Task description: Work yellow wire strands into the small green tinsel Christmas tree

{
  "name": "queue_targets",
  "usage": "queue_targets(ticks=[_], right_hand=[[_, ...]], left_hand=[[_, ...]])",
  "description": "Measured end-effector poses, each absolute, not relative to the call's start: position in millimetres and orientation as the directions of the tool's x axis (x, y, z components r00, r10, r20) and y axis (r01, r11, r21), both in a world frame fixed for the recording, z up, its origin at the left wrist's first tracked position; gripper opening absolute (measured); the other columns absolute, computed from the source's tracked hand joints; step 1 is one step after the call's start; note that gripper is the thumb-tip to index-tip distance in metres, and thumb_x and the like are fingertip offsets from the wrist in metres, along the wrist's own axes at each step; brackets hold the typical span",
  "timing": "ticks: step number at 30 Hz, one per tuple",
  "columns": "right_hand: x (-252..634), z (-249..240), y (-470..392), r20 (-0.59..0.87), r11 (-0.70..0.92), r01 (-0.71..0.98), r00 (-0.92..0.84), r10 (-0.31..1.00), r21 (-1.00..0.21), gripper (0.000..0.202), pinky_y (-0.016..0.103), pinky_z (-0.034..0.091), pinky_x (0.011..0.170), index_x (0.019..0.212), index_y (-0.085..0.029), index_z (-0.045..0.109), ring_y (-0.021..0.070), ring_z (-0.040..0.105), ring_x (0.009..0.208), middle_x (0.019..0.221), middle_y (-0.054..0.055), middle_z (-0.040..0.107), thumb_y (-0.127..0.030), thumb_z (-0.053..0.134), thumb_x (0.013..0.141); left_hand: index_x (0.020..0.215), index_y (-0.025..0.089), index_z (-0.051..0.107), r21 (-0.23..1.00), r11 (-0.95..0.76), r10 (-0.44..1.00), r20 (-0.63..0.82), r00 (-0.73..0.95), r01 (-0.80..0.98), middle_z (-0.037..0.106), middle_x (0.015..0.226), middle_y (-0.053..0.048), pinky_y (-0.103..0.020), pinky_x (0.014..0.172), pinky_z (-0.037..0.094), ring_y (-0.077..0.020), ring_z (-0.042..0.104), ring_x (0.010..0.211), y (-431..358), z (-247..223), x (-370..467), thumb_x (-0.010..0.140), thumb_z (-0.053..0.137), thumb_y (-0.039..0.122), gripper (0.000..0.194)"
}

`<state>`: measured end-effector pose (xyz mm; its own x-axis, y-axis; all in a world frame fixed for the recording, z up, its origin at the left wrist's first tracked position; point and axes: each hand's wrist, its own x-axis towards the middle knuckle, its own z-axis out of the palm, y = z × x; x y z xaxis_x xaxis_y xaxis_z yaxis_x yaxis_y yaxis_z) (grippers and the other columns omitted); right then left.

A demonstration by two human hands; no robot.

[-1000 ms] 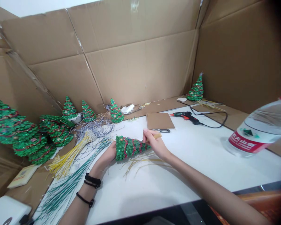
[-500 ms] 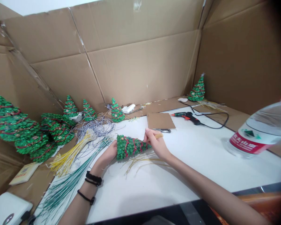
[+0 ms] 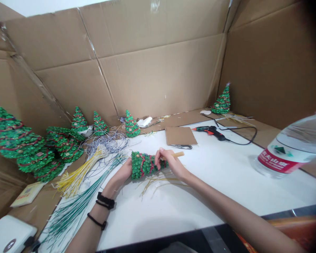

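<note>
A small green tree with red garland lies on its side over the white board, its wide base to the left. My left hand holds it at the base, fingers partly hidden behind it. My right hand is closed around a thin tan stick, which sticks out to the right, and its fingertips are at the red garland near the narrow end. Pale yellow strands lie beneath the tree.
Glue gun, brown card and tweezers lie behind my hands. Yellow and green wires lie left, before several trees. A water bottle stands right; cardboard walls enclose the table.
My right hand has shifted slightly left along the tree, its fingers further over the garland. The tan stick shows more. My left hand and the tree have hardly moved.
</note>
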<state>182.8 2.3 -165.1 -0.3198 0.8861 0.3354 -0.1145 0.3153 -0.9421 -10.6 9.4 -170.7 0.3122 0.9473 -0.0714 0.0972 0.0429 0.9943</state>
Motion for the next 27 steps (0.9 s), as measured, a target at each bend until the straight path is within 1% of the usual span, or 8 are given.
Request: queue_targets(ticks=[3, 6, 9, 12, 15, 18, 22, 27], right_hand=[[179.9, -170.5, 3.9, 0.336, 0.317, -0.111, -0.335, 0.880, -0.942, 0.056, 0.028, 0.038, 0.065, 0.047, -0.018, 0.052, 0.0138, 0.050, 0.056, 0.050, 0.001, 0.052, -0.050, 0.033, 0.089], [177.0, -174.7, 7.9, 0.326, 0.294, -0.148, -0.312, 0.892, -0.944, 0.054, 0.029, 0.040, 0.067, 0.045, -0.020, 0.048, 0.0138, 0.049, 0.054, 0.047, 0.000, 0.050, -0.052, 0.036, 0.087], [174.0, -176.8, 12.3, 0.322, 0.276, -0.187, -0.287, 0.902, -0.943, 0.056, 0.032, 0.041, 0.073, 0.041, -0.021, 0.044, 0.0135, 0.047, 0.049, 0.042, -0.001, 0.048, -0.055, 0.038, 0.085], [172.0, -178.9, 15.7, 0.337, 0.273, -0.241, -0.282, 0.899, -0.931, 0.056, 0.033, 0.040, 0.074, 0.039, -0.022, 0.042, 0.0136, 0.045, 0.048, 0.039, -0.001, 0.046, -0.056, 0.039, 0.084], [172.5, -179.9, 17.3, 0.335, 0.251, -0.282, -0.309, 0.890, -0.926, 0.055, 0.031, 0.039, 0.066, 0.037, -0.022, 0.041, 0.0139, 0.043, 0.047, 0.039, 0.000, 0.046, -0.053, 0.042, 0.083], [174.7, -178.1, 17.4, 0.315, 0.219, -0.285, -0.353, 0.881, -0.933, 0.053, 0.030, 0.038, 0.063, 0.038, -0.022, 0.039, 0.0136, 0.042, 0.046, 0.039, 0.000, 0.047, -0.050, 0.043, 0.082], [176.3, -175.9, 17.4, 0.277, 0.185, -0.252, -0.402, 0.873, -0.950, 0.052, 0.031, 0.037, 0.066, 0.038, -0.021, 0.038, 0.0130, 0.042, 0.046, 0.040, 0.000, 0.049, -0.049, 0.043, 0.082], [175.3, -176.2, 16.7, 0.288, 0.207, -0.229, -0.420, 0.860, -0.951, 0.051, 0.030, 0.037, 0.067, 0.038, -0.021, 0.037, 0.0132, 0.043, 0.048, 0.041, 0.000, 0.049, -0.047, 0.042, 0.081]], left_hand=[[0.088, 0.016, 0.066, 0.990, 0.125, 0.933, -0.138, 0.333, 0.061, 0.069, 0.082, -0.005, -0.031, 0.074, 0.046, -0.0211, 0.060, 0.082, 16.5, -177.9, -20.8, 0.063, 0.066, 0.024, 0.026], [0.071, 0.014, 0.065, 0.963, 0.256, 0.892, -0.201, 0.406, -0.085, 0.067, 0.074, -0.006, -0.029, 0.066, 0.043, -0.0178, 0.057, 0.067, 23.1, -181.2, -36.1, 0.060, 0.062, 0.028, 0.019], [0.069, 0.014, 0.066, 0.921, 0.345, 0.838, -0.217, 0.501, -0.179, 0.067, 0.075, -0.008, -0.031, 0.071, 0.042, -0.0212, 0.059, 0.073, 24.9, -180.7, -46.0, 0.065, 0.058, 0.042, 0.029], [0.089, 0.014, 0.067, 0.935, 0.331, 0.818, -0.217, 0.533, -0.128, 0.069, 0.092, -0.010, -0.033, 0.079, 0.040, -0.0257, 0.059, 0.091, 22.6, -180.2, -46.6, 0.067, 0.063, 0.047, 0.040], [0.100, 0.014, 0.065, 0.960, 0.269, 0.823, -0.189, 0.536, -0.075, 0.068, 0.097, -0.011, -0.032, 0.079, 0.039, -0.0259, 0.058, 0.094, 20.1, -181.3, -43.7, 0.067, 0.068, 0.047, 0.046], [0.098, 0.013, 0.065, 0.967, 0.241, 0.823, -0.162, 0.545, -0.077, 0.068, 0.094, -0.011, -0.031, 0.078, 0.039, -0.0246, 0.059, 0.090, 19.2, -182.7, -43.0, 0.068, 0.067, 0.050, 0.048], [0.097, 0.015, 0.066, 0.966, 0.238, 0.833, -0.148, 0.534, -0.103, 0.068, 0.095, -0.009, -0.030, 0.078, 0.039, -0.0233, 0.059, 0.090, 19.5, -183.5, -43.9, 0.070, 0.066, 0.050, 0.044], [0.089, 0.015, 0.067, 0.968, 0.232, 0.840, -0.149, 0.521, -0.099, 0.068, 0.091, -0.008, -0.030, 0.076, 0.039, -0.0223, 0.058, 0.086, 20.5, -184.2, -44.2, 0.067, 0.068, 0.052, 0.043]])
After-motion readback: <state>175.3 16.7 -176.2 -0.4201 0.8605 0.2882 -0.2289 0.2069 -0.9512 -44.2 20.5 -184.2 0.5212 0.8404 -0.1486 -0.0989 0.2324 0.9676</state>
